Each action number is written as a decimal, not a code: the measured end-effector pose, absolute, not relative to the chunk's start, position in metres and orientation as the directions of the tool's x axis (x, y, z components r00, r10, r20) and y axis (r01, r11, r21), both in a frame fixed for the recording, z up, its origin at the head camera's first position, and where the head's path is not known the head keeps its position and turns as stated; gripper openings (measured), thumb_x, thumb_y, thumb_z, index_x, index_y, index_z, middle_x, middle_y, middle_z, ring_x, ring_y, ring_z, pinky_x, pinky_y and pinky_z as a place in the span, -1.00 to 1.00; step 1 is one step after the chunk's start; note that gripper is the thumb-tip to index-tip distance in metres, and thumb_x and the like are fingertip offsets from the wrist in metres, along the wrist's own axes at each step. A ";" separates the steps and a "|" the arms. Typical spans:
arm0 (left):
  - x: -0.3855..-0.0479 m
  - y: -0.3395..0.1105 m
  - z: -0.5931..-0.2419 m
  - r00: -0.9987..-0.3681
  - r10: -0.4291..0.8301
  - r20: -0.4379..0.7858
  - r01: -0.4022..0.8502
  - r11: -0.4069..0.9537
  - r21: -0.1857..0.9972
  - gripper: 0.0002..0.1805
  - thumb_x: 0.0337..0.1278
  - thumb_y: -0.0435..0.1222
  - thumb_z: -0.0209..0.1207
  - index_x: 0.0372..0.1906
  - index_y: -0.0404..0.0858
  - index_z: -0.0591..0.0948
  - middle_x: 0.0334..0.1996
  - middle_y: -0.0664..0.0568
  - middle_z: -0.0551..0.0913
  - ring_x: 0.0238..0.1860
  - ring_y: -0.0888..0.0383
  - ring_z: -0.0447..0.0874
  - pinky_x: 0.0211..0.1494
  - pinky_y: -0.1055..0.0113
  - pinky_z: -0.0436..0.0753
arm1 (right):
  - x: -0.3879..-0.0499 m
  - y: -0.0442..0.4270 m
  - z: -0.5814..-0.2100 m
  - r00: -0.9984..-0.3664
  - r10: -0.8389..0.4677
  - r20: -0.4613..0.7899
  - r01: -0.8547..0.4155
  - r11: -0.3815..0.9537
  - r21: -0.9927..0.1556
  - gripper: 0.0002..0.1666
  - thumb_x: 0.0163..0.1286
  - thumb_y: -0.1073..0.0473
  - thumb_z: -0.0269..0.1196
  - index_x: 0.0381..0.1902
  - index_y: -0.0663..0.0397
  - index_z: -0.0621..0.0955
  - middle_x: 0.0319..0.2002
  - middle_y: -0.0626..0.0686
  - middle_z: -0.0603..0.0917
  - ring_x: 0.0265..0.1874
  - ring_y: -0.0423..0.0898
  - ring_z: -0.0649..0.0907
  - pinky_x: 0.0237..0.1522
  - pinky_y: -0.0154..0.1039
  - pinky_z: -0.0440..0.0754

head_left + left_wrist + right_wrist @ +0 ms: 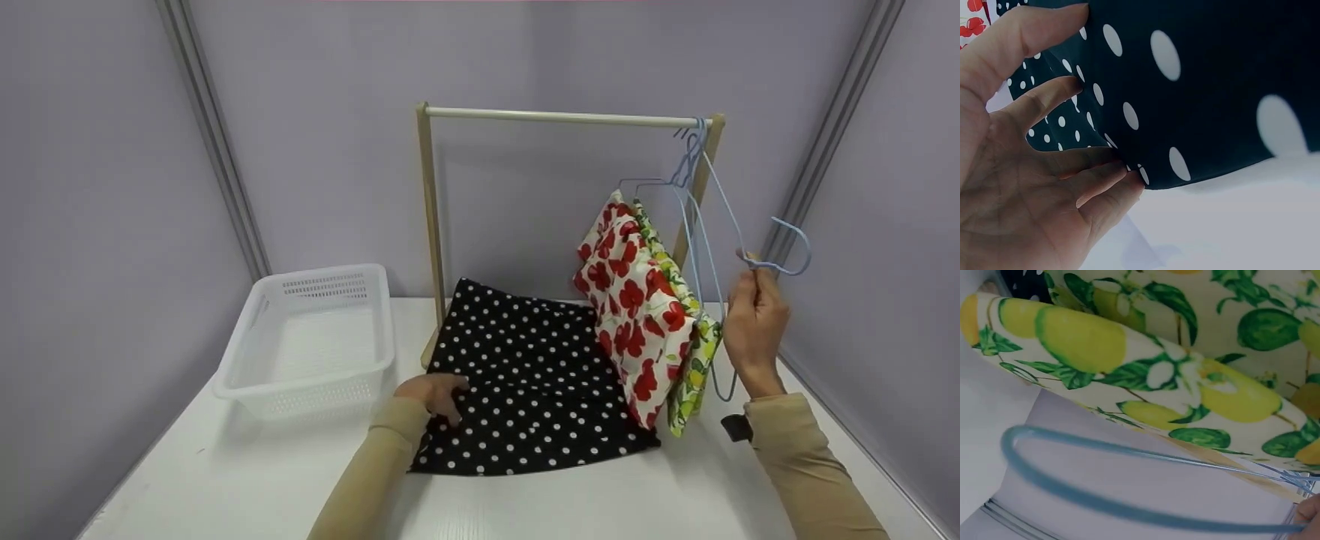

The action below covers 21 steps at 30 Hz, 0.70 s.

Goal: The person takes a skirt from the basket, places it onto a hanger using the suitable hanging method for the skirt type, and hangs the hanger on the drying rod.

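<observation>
A black cloth with white polka dots [525, 375] lies spread on the table under the rack. At its left edge is my left hand [437, 395]; in the left wrist view its fingers [1044, 101] are spread, with fingertips against the fabric. My right hand [756, 319] pinches a light blue wire hanger [791, 266] just below its hook, to the right of the rack. In the right wrist view the bare hanger loop [1129, 509] stretches away from the fingers, beside a lemon-print cloth [1145, 377].
A small rack with a white rod [555, 116] stands behind. At its right end hang a red-flower cloth [637, 315], the lemon-print cloth and other blue hangers [686, 169]. A white plastic basket [307, 386] sits on the left of the table [315, 472].
</observation>
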State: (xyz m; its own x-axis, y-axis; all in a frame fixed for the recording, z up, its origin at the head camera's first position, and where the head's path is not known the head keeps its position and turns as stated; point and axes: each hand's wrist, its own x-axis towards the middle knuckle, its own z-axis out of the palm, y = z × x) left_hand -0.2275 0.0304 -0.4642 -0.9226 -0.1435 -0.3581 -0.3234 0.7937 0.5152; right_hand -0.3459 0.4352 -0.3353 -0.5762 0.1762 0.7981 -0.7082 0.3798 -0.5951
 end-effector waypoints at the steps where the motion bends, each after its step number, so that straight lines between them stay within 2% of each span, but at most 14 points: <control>1: -0.227 0.032 -0.464 -0.922 -0.152 -0.357 -0.330 0.790 0.516 -0.22 -0.08 -0.28 0.45 0.34 0.09 0.45 0.21 -0.10 0.52 0.14 -0.12 0.53 0.15 -0.11 0.58 | -0.346 0.436 -0.336 -0.582 0.182 0.792 -0.707 0.367 -0.604 -0.58 0.60 0.07 -0.13 0.06 0.09 0.61 -0.59 -0.14 0.33 -0.64 -0.24 0.28 -0.51 -0.34 0.18; 3: -0.226 0.035 -0.465 -0.920 -0.163 -0.356 -0.338 0.790 0.511 -0.22 -0.07 -0.27 0.45 0.34 0.10 0.45 0.20 -0.10 0.52 0.14 -0.11 0.53 0.15 -0.12 0.58 | -0.347 0.437 -0.337 -0.590 0.204 0.781 -0.703 0.345 -0.621 -0.56 0.60 0.06 -0.15 0.12 0.08 0.58 -0.55 -0.12 0.34 -0.61 -0.22 0.29 -0.48 -0.34 0.20; 6: -0.224 0.039 -0.464 -0.921 -0.175 -0.349 -0.341 0.796 0.501 -0.23 -0.06 -0.26 0.45 0.34 0.11 0.46 0.19 -0.08 0.53 0.13 -0.11 0.54 0.14 -0.11 0.58 | -0.348 0.441 -0.342 -0.597 0.248 0.763 -0.682 0.344 -0.646 -0.58 0.60 0.01 -0.15 0.11 0.03 0.56 -0.54 -0.13 0.32 -0.60 -0.22 0.28 -0.46 -0.33 0.18; 10: -0.223 0.039 -0.464 -0.923 -0.182 -0.339 -0.342 0.790 0.509 -0.24 -0.07 -0.26 0.45 0.33 0.12 0.47 0.20 -0.09 0.53 0.14 -0.11 0.53 0.15 -0.11 0.57 | -0.349 0.443 -0.344 -0.569 0.291 0.769 -0.713 0.291 -0.638 -0.59 0.61 0.00 -0.14 0.08 0.01 0.57 -0.61 -0.12 0.30 -0.65 -0.24 0.26 -0.52 -0.36 0.17; 13: -0.222 0.040 -0.464 -0.923 -0.187 -0.336 -0.347 0.783 0.517 -0.24 -0.08 -0.26 0.45 0.32 0.11 0.48 0.21 -0.09 0.53 0.15 -0.12 0.52 0.16 -0.12 0.57 | -0.351 0.446 -0.345 -0.546 0.288 0.786 -0.780 0.166 -0.603 -0.58 0.62 0.05 -0.16 0.04 0.14 0.57 -0.69 -0.12 0.26 -0.74 -0.25 0.23 -0.64 -0.40 0.16; 16: -0.221 0.039 -0.464 -0.925 -0.185 -0.332 -0.342 0.784 0.518 -0.24 -0.09 -0.26 0.46 0.32 0.11 0.48 0.20 -0.09 0.53 0.14 -0.12 0.53 0.15 -0.12 0.57 | -0.353 0.448 -0.345 -0.549 0.279 0.788 -0.827 -0.043 -0.561 -0.58 0.61 0.10 -0.14 -0.01 0.29 0.55 -0.77 -0.10 0.22 -0.83 -0.25 0.17 -0.77 -0.39 0.08; 19: -0.221 0.039 -0.464 -0.926 -0.179 -0.331 -0.337 0.786 0.518 -0.24 -0.10 -0.26 0.46 0.32 0.10 0.48 0.19 -0.11 0.54 0.13 -0.12 0.53 0.14 -0.12 0.57 | -0.353 0.451 -0.343 -0.557 0.300 0.774 -0.830 -0.210 -0.516 -0.59 0.59 0.12 -0.07 -0.09 0.37 0.57 -0.76 -0.06 0.25 -0.83 -0.25 0.18 -0.77 -0.40 0.07; 21: -0.221 0.038 -0.464 -0.926 -0.172 -0.336 -0.335 0.786 0.520 -0.24 -0.09 -0.26 0.46 0.32 0.10 0.47 0.18 -0.11 0.53 0.13 -0.13 0.53 0.14 -0.13 0.57 | -0.353 0.451 -0.339 -0.553 0.323 0.768 -0.833 -0.238 -0.499 -0.58 0.57 0.12 -0.04 -0.14 0.43 0.58 -0.72 -0.03 0.28 -0.80 -0.24 0.20 -0.73 -0.42 0.09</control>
State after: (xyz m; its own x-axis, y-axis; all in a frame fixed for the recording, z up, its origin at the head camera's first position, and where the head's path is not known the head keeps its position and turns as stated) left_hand -0.2209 0.0382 -0.4641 -0.9259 -0.1717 -0.3365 -0.3347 0.7860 0.5198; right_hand -0.3533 0.4511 -0.3393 -0.5527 0.3231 0.7682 -0.8331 -0.2378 -0.4993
